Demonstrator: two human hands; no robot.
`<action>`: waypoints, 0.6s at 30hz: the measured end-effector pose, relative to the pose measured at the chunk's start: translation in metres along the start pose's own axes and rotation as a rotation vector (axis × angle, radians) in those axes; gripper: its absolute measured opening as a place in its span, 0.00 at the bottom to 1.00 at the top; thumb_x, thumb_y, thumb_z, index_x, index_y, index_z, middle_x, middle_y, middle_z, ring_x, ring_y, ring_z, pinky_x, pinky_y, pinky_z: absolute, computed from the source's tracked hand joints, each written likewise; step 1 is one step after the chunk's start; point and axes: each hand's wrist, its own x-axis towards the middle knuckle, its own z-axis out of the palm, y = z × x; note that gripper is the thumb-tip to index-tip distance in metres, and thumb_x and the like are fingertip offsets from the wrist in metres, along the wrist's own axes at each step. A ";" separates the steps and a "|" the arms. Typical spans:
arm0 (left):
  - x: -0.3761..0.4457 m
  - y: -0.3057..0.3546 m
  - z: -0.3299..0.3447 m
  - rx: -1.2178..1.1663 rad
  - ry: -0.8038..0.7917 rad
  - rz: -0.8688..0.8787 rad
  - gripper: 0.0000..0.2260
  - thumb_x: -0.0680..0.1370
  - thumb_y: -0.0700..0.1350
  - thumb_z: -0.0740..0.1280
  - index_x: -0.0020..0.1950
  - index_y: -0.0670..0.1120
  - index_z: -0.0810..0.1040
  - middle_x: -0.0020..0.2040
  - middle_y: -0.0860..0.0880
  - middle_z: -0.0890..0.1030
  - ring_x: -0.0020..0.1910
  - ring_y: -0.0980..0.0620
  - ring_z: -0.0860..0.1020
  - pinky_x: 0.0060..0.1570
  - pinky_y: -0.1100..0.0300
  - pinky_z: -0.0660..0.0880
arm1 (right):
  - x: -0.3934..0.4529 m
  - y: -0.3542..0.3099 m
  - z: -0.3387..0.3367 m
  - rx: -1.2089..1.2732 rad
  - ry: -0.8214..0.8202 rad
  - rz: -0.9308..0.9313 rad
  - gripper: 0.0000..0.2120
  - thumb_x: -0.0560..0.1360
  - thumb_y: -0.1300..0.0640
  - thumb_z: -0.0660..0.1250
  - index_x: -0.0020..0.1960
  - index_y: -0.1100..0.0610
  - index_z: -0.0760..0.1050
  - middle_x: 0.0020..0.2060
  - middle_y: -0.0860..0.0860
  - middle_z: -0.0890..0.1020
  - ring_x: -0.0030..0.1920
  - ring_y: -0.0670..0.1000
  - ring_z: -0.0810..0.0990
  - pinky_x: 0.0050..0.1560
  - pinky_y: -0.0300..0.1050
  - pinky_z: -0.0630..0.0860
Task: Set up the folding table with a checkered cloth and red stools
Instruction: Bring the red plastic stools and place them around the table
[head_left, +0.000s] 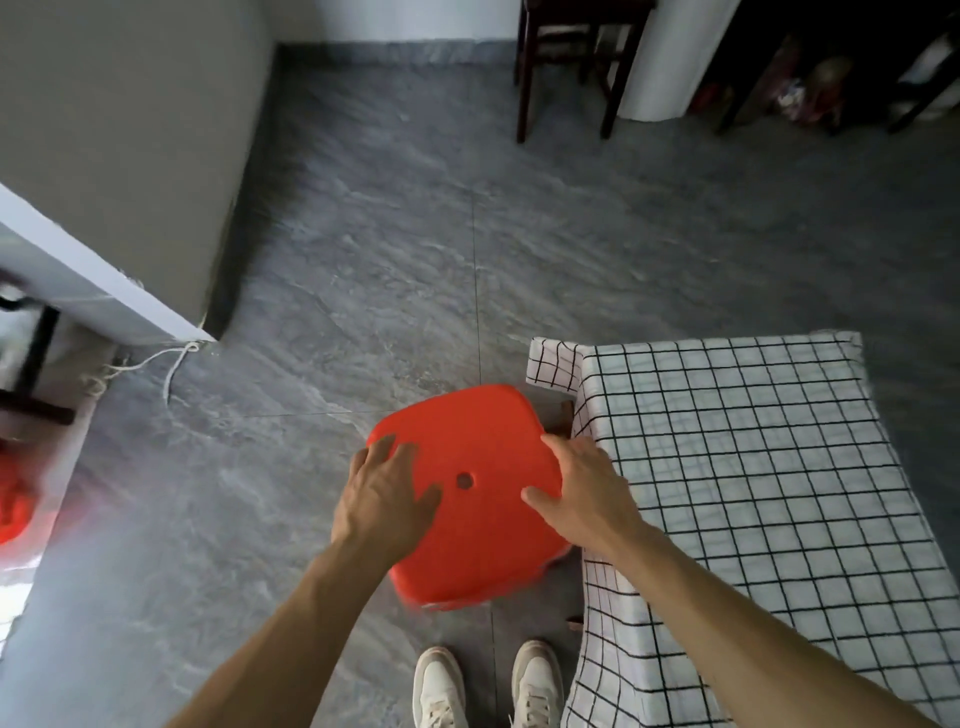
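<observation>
— both forearms reach in from the bottom edge, bare, down toward the red stool (470, 499). how are the hands set on it?

— left hand (387, 501) lies flat on the left part of the seat, fingers spread wide, thumb pointing toward the small round hole (464, 480) in the middle. right hand (582, 496) lies on the right part of the seat, fingers splayed too, fingertips reaching up to the seat's far right corner, thumb aimed at the hole from the other side.

— gripping, or just resting?

— neither hand is curled round anything. both are spread loose, palms down, touching the seat top. whether any fingers hook over the rim i can't tell; the seat edge is a bit blurred, the near one especially.

— and where does the stool stand?

— on the grey tiled floor (395, 249), just beside the left side of the folding table (567, 415), whose checkered cloth (743, 467) covers the top and hangs down the near side. a brownish table leg shows just beyond the stool's far right corner.

— anything closer in?

— two pale shoes (488, 686) side by side below the stool, close to the hanging cloth.

— further out?

— dark wooden chair legs (566, 67) at the far wall, a white cord (156, 364) on the floor at left, and something red and blurred (13, 506) at the left edge.
</observation>
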 end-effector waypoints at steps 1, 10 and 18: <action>-0.012 0.011 -0.019 -0.010 0.015 -0.002 0.27 0.76 0.55 0.67 0.73 0.49 0.67 0.75 0.47 0.63 0.72 0.43 0.61 0.69 0.52 0.64 | -0.014 -0.004 -0.020 0.005 0.018 -0.009 0.35 0.75 0.38 0.65 0.77 0.49 0.57 0.69 0.51 0.67 0.69 0.53 0.67 0.65 0.54 0.71; -0.121 0.102 -0.157 -0.058 0.070 0.094 0.25 0.77 0.55 0.65 0.72 0.50 0.69 0.76 0.47 0.63 0.73 0.44 0.60 0.69 0.52 0.64 | -0.144 -0.056 -0.186 -0.102 0.214 -0.072 0.33 0.76 0.39 0.64 0.76 0.47 0.58 0.67 0.51 0.68 0.67 0.53 0.67 0.63 0.53 0.71; -0.170 0.144 -0.212 -0.144 0.113 0.408 0.19 0.75 0.53 0.66 0.64 0.49 0.76 0.65 0.48 0.73 0.65 0.45 0.68 0.63 0.53 0.68 | -0.252 -0.083 -0.234 -0.065 0.362 0.062 0.32 0.77 0.41 0.65 0.77 0.47 0.58 0.76 0.49 0.59 0.75 0.52 0.57 0.70 0.55 0.64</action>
